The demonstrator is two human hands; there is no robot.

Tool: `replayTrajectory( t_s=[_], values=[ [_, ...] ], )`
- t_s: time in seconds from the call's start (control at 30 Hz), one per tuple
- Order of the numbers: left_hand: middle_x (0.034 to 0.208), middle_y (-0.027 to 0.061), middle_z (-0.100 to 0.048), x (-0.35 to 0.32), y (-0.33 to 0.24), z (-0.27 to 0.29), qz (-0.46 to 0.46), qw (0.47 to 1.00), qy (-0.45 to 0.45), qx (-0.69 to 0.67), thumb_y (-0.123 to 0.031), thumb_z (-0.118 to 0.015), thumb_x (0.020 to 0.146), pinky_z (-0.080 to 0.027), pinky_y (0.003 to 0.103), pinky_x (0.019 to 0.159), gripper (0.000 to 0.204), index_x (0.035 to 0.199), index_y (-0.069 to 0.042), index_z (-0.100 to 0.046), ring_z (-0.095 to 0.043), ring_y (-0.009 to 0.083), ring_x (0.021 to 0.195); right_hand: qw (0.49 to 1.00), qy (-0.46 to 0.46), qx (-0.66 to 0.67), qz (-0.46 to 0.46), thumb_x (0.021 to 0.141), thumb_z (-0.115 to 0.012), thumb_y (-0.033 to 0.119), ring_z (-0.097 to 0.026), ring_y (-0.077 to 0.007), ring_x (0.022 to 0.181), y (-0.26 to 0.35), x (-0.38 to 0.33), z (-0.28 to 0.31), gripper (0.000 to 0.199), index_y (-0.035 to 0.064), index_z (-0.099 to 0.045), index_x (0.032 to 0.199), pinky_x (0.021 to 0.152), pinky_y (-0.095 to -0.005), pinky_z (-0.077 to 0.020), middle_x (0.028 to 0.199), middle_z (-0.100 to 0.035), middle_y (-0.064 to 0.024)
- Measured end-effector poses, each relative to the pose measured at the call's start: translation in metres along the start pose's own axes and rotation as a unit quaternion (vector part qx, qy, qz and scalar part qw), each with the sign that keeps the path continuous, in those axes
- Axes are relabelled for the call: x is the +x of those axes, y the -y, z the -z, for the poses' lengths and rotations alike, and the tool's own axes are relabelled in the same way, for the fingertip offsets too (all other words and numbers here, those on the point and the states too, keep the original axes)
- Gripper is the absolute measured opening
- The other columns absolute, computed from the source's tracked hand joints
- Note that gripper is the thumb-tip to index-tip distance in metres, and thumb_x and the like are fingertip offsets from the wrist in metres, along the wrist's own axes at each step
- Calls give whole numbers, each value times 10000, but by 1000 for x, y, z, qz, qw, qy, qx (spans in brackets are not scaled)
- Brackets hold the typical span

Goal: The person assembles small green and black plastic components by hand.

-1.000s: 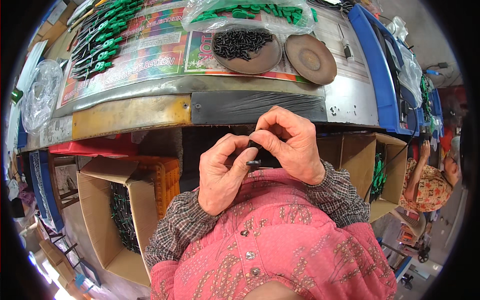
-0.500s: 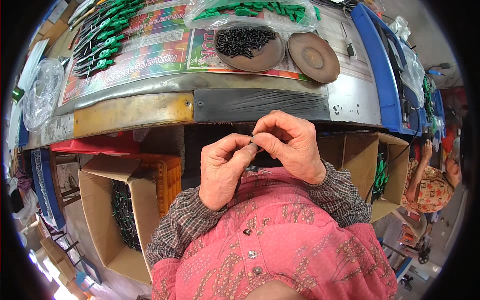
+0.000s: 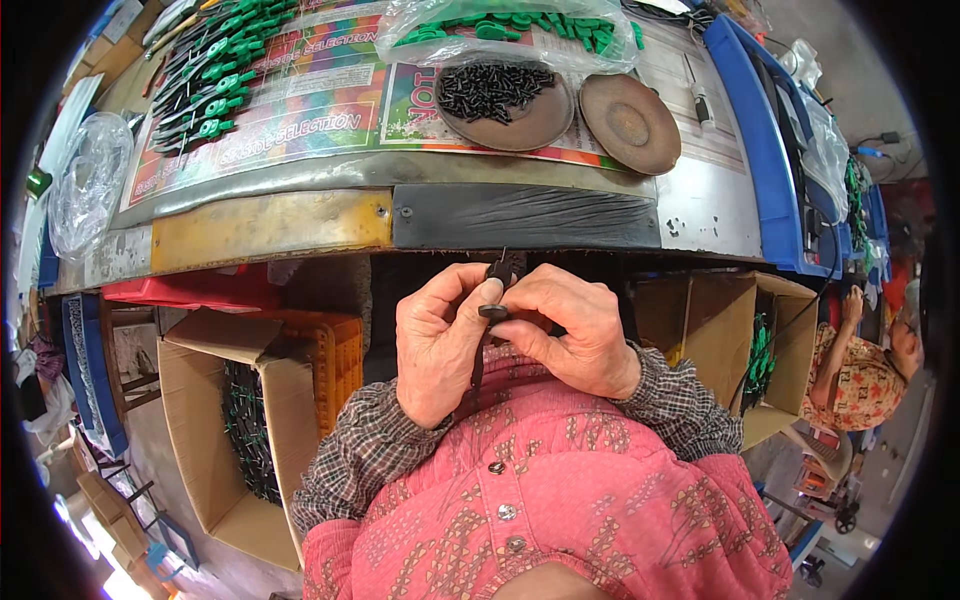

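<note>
Just in front of the bench edge, both hands meet over a small black part (image 3: 498, 272) with a thin pin pointing up from it. A round dark disc-shaped end (image 3: 492, 311) shows below my left thumb. My left hand (image 3: 440, 335) pinches the part between thumb and fingers. Close against it, my right hand (image 3: 575, 335) has its fingers curled in; whether they grip the same part or another small piece is hidden. On the bench beyond, a brown dish (image 3: 520, 135) holds a heap of small black pieces (image 3: 490, 90), and an empty brown dish (image 3: 635, 125) sits beside it.
Black-and-green tools (image 3: 215, 85) lie in a row at the far left. A clear bag of green parts (image 3: 510, 35) is at the back, with a screwdriver (image 3: 703, 105) and blue bin (image 3: 745, 140) rightward. Cardboard boxes (image 3: 210, 440) flank me; another person (image 3: 855, 370) sits far right.
Both hands have come slightly down toward me. The black part has turned: its pin now points up, where before it pointed right, and the disc end faces up near my left thumb.
</note>
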State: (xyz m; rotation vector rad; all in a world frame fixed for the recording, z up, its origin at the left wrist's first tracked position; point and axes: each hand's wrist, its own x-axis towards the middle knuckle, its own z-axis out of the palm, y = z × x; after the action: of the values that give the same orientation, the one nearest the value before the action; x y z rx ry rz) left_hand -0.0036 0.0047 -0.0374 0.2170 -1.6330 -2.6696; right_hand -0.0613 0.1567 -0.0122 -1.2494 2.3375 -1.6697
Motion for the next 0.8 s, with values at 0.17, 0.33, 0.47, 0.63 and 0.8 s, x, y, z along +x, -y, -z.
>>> replayTrajectory(
  t_s=[0.17,0.33,0.47,0.63,0.8],
  values=[
    [979,47,-659,-1,-2,1,-3,1000,1,8,-139,-564,968,-487,227,805,225,1100,38,-612,-599,83,865,998,-15,11,-59,795,-718,18,-608,-168,618,4,-3,-4,179,-14,-628,947,509,-274,-470,792,-605,-97],
    [995,42,-658,-2,-3,0,-19,999,-12,33,-139,-551,976,-479,228,807,226,1104,35,-617,-591,85,876,960,-33,152,-235,896,-638,52,-574,-72,563,8,-5,-6,119,-39,-608,967,484,-220,-465,753,-614,-55],
    [974,35,-659,-1,-4,1,-34,997,-17,73,-145,-544,981,-474,222,795,228,1106,30,-620,-580,75,867,942,-25,200,-268,923,-617,75,-561,-46,554,6,-5,-6,128,-42,-603,971,476,-198,-461,735,-609,-34],
    [950,32,-657,-1,-5,2,-37,994,-26,99,-149,-543,983,-477,215,773,232,1104,34,-619,-578,69,847,924,-22,247,-292,922,-627,88,-551,-46,547,2,-5,-7,139,-44,-607,959,471,-193,-443,731,-596,-19],
    [938,37,-655,-1,-3,3,-44,994,-19,99,-140,-561,973,-482,215,767,227,1101,39,-618,-586,71,834,921,-9,250,-299,922,-630,98,-544,-44,550,1,-2,-4,141,-40,-612,942,473,-188,-435,731,-591,-11]
  ],
)
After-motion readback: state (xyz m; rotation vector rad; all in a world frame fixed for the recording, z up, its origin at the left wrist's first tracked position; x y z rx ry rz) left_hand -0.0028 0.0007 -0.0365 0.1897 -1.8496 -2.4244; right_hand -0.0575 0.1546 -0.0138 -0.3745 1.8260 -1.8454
